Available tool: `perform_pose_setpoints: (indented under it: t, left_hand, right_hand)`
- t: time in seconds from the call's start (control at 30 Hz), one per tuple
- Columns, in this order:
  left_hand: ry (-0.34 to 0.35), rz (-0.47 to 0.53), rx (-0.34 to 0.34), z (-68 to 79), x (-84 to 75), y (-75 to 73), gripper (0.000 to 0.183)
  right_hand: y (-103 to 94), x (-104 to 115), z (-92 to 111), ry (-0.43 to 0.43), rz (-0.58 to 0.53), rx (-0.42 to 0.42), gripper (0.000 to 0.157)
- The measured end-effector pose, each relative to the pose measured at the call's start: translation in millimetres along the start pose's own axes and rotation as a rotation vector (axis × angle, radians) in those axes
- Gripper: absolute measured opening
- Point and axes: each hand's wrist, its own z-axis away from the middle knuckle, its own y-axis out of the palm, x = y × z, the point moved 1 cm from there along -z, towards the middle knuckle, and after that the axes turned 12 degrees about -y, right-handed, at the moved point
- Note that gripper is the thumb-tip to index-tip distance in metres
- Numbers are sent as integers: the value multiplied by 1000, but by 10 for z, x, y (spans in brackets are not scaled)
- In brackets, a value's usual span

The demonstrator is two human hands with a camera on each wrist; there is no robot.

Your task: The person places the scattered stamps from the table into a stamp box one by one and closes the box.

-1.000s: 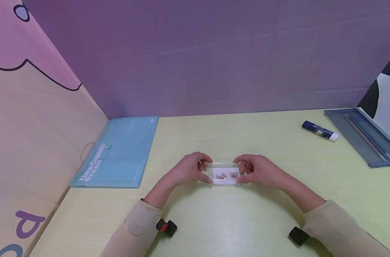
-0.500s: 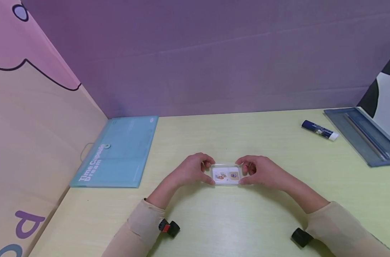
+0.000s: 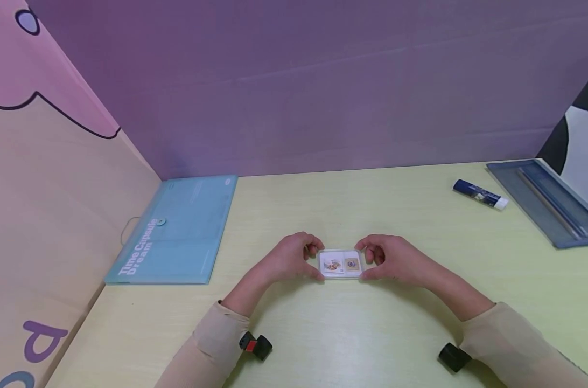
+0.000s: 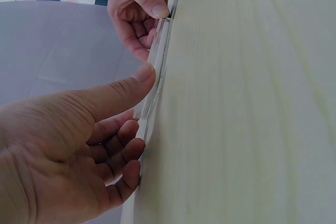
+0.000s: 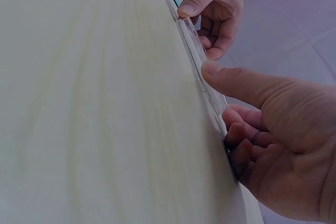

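A small, flat clear plastic case (image 3: 340, 264) lies on the table in front of me, holding white cards with little printed pictures. My left hand (image 3: 294, 256) pinches its left end, thumb at the near corner and fingers at the far one. At the right end, my right hand (image 3: 393, 260) pinches it in the same way. Seen edge-on in the left wrist view, the case (image 4: 156, 72) sits low by the tabletop, its clear upper layer over a lower one. The left thumb (image 4: 126, 90) and the right thumb (image 5: 236, 82) press along its near edge.
To the left lies a light blue document folder (image 3: 182, 231) with white lettering. A dark blue glue stick (image 3: 480, 194) with a white end rests at the back right, beside a dark blue translucent pouch (image 3: 541, 202). A purple wall panel (image 3: 323, 86) closes off the back.
The clear upper layer, earlier offset to the upper left of the card-holding part, now lines up over it. Both hands have shifted slightly right and keep their grip on the ends.
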Motion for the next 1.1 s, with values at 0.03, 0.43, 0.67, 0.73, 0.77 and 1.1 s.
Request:
perform_pose_setpoints:
  t: [0.03, 0.43, 0.67, 0.73, 0.77, 1.1]
  left_hand:
    - [0, -1, 0, 1, -2, 1, 52]
    - [14, -12, -7, -6, 16, 27, 53]
    - [15, -26, -18, 5, 3, 33, 53]
    - [15, -38, -21, 8, -4, 33, 53]
    - [16, -46, -23, 12, -11, 32, 53]
    - [42, -114, -20, 28, -24, 31, 53]
  right_hand:
    - [-1, -1, 1, 1, 0, 1, 51]
    - [1, -13, 6, 8, 12, 6, 52]
    - [-1, 1, 10, -4, 37, 15, 51]
    - [-1, 4, 11, -9, 46, 16, 51]
    - [-2, 5, 12, -11, 50, 17, 51]
    - [9, 0, 10, -12, 51, 29, 51]
